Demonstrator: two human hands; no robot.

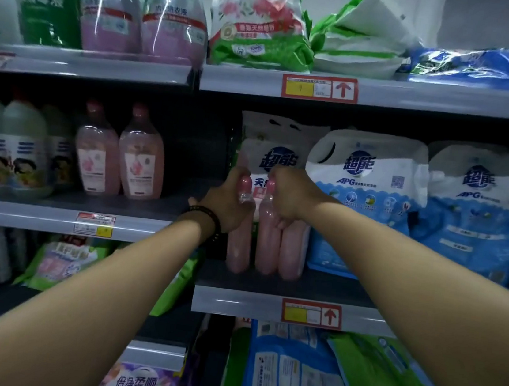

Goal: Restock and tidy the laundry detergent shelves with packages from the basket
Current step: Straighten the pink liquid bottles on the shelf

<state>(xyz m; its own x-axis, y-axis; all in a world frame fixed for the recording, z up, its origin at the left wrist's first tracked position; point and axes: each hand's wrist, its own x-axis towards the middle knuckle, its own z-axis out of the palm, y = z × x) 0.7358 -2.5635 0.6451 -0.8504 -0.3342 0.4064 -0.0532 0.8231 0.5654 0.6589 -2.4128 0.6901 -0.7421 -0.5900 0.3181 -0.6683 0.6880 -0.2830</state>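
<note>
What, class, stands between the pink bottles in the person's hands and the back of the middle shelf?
A white detergent bag stands upright directly behind the pink bottles, filling the space towards the back. The left hand and right hand each have a grip on a bottle neck. The shelf in front is bare.

dim, bluish | glare on wrapped bottles [169, 12] | soft blur | edges bowed

both hands, left hand [229, 201] and right hand [285, 193], grip pink bottles [268, 242] (three, upright) on the middle shelf [249, 304].
</note>
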